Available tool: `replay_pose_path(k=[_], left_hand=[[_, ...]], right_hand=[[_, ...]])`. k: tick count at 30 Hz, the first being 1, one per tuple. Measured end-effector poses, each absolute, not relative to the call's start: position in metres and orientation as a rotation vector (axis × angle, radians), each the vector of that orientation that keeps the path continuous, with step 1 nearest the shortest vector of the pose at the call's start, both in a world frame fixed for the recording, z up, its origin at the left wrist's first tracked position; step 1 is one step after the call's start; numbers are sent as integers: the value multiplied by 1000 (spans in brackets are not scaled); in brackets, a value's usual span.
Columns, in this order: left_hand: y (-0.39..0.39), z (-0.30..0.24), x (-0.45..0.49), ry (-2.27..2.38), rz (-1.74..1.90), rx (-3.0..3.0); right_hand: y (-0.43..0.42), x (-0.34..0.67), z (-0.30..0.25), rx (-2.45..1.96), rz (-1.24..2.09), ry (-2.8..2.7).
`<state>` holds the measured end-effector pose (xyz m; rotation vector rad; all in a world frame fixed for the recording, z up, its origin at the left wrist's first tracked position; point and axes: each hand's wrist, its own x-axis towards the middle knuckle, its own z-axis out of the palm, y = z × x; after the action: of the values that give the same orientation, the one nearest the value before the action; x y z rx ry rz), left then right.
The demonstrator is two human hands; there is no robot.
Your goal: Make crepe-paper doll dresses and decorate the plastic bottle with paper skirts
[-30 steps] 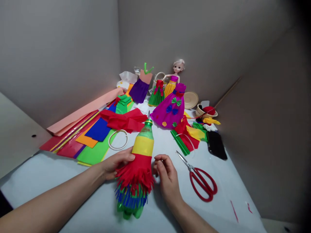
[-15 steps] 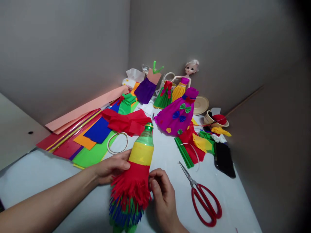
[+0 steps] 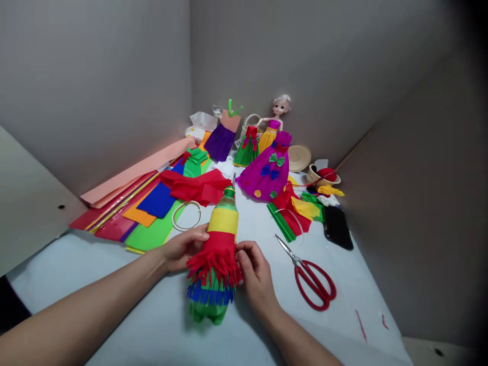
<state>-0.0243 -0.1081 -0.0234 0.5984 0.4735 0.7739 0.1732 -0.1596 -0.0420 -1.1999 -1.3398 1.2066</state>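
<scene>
Bottle [image 3: 222, 223] in L fingers [image 3: 201, 236], R fingers [image 3: 249, 247] curled narrow at red fringe [image 3: 214, 262], pinch unclear

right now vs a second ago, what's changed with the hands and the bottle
The right hand has moved left, its fingers now at the edge of the bottle's red fringe. Unchanged: the left hand holds the bottle; scissors lie to the right.
</scene>
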Motion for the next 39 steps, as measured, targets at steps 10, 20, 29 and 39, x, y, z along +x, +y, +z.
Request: replay_pose_path(k=[10, 20, 29, 39], left_hand=[[-117, -24, -20, 411, 775, 702], [-114, -23, -18, 510, 917, 734], [-117, -17, -15, 590, 953, 972], [-135, -12, -5, 592, 820, 1217]], right_hand=[[-156, 175, -45, -1087, 1238, -1216], [-155, 185, -44, -983, 1218, -1205], [-151, 188, -43, -892, 1404, -1151], [-165, 180, -18, -918, 1602, -1146]])
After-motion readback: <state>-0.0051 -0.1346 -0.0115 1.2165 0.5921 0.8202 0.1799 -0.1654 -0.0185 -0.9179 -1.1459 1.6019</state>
